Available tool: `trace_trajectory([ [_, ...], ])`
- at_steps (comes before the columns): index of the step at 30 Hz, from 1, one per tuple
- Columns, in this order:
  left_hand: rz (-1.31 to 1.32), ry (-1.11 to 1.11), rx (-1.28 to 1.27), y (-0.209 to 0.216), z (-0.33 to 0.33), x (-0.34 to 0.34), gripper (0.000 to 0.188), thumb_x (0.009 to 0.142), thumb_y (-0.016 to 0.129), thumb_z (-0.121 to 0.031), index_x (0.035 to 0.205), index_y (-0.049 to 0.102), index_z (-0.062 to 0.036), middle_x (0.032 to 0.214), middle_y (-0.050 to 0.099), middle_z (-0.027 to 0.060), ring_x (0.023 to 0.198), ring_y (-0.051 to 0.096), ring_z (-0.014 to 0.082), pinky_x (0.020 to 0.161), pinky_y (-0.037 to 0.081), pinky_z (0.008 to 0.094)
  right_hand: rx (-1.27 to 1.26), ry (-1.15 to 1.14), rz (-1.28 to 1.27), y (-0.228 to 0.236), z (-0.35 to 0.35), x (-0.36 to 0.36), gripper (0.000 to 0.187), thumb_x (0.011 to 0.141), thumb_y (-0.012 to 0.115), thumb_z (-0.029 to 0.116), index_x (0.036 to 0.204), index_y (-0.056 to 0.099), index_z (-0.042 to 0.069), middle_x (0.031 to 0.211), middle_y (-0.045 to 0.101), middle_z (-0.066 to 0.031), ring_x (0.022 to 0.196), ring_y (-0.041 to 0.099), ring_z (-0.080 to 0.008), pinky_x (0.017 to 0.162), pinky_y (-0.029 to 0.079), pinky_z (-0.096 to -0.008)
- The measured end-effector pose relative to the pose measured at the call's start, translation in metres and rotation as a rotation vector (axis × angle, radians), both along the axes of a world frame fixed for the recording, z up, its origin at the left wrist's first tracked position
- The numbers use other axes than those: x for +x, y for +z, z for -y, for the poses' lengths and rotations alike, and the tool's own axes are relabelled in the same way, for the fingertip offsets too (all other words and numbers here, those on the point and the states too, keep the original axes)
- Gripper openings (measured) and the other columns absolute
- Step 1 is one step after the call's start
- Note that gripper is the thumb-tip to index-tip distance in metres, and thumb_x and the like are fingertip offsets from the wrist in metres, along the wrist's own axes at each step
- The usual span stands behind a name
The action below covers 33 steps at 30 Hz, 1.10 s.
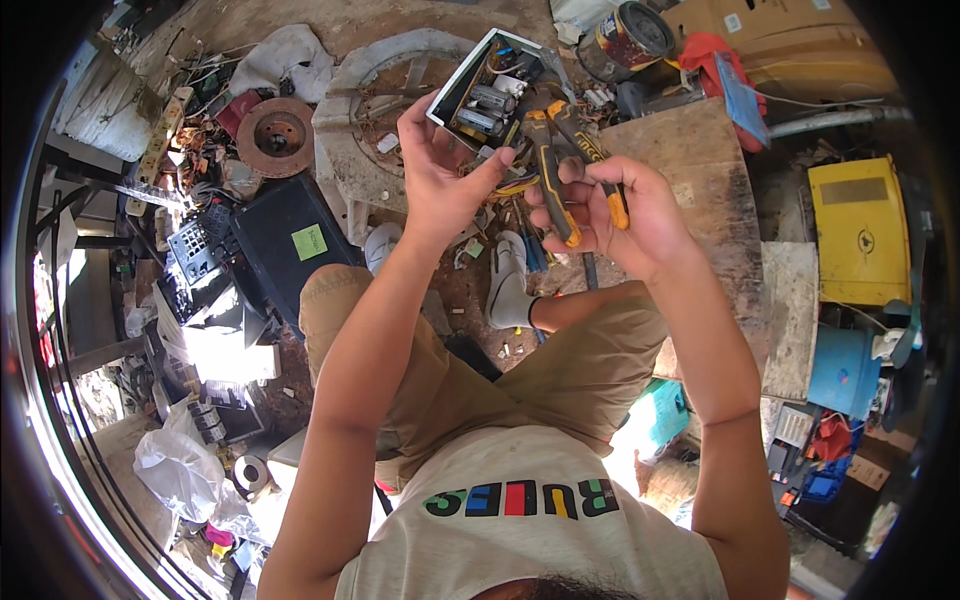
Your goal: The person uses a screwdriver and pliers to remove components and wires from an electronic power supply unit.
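My left hand (445, 185) grips an opened metal box (468, 78) by its near left side, thumb stretched along the near edge. Inside it are large cylindrical capacitors (490, 99), circuit parts and wires; it looks like a computer power supply. Coloured wires (515, 186) hang from its near side. A pair of pliers (548, 165) with yellow and black handles is in my right hand (630, 215). Their handles are spread apart, and their dark head is at the box's right side. I cannot make out whether the jaws touch anything.
A wooden board (690, 190) lies to the right, near a yellow case (858, 232) and a blue container (845, 370). A rusty disc (275, 138) and a black panel (290, 240) lie left among scrap. A paint bucket (638, 38) stands at the back.
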<state>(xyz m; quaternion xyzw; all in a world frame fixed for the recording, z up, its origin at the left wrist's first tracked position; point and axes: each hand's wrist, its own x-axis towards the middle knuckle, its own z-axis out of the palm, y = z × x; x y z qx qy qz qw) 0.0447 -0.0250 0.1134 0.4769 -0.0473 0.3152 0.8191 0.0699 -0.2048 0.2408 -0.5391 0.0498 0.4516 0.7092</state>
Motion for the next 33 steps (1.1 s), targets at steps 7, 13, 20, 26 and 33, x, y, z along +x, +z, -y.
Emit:
trace_trajectory([
  [7,-0.030,0.080,0.134,-0.001,0.002,-0.002,0.083,0.073,0.082,-0.001,0.135,0.026,-0.0017,0.128,0.047,0.0145,0.115,0.057,0.0219,0.095,0.051,0.0352,0.113,0.049,-0.088,-0.011,-0.002,0.008,0.032,0.093,0.043,0.027,0.108,0.059,0.003,0.104,0.067,-0.0172,0.093,0.067,-0.0292,0.078,0.056,-0.0455],
  [13,-0.078,0.145,0.208,-0.006,-0.002,-0.001,0.084,0.071,0.086,-0.005,0.134,0.029,-0.0014,0.128,0.048,0.0149,0.118,0.056,0.0229,0.096,0.050,0.0380,0.049,-0.007,-0.084,-0.014,-0.014,0.001,0.036,0.094,0.044,0.028,0.112,0.061,0.002,0.097,0.067,-0.0121,0.084,0.063,-0.0229,0.069,0.052,-0.0382],
  [20,-0.058,0.135,0.224,-0.004,0.002,-0.002,0.086,0.071,0.087,-0.008,0.134,0.030,-0.0015,0.129,0.050,0.0151,0.120,0.054,0.0245,0.099,0.048,0.0424,0.014,0.039,-0.054,-0.032,-0.003,0.012,0.042,0.097,0.051,0.041,0.104,0.064,0.002,0.089,0.067,-0.0090,0.070,0.061,-0.0191,0.060,0.049,-0.0335],
  [26,-0.161,0.105,0.083,-0.005,-0.001,-0.004,0.077,0.078,0.082,-0.008,0.134,0.030,-0.0010,0.126,0.050,0.0134,0.110,0.057,0.0215,0.087,0.053,0.0326,-0.931,0.155,1.036,-0.056,0.004,0.020,0.051,0.091,0.064,0.048,0.105,0.063,-0.001,0.082,0.067,-0.0162,0.074,0.065,-0.0277,0.067,0.050,-0.0402],
  [33,-0.238,0.008,-0.190,-0.004,-0.010,0.004,0.068,0.085,0.078,-0.012,0.133,0.031,-0.0002,0.123,0.051,0.0133,0.107,0.058,0.0210,0.084,0.054,0.0322,-0.697,-0.088,1.156,-0.073,0.034,0.010,0.040,0.088,0.071,0.037,0.110,0.062,0.005,0.086,0.068,-0.0136,0.082,0.068,-0.0294,0.075,0.051,-0.0384],
])
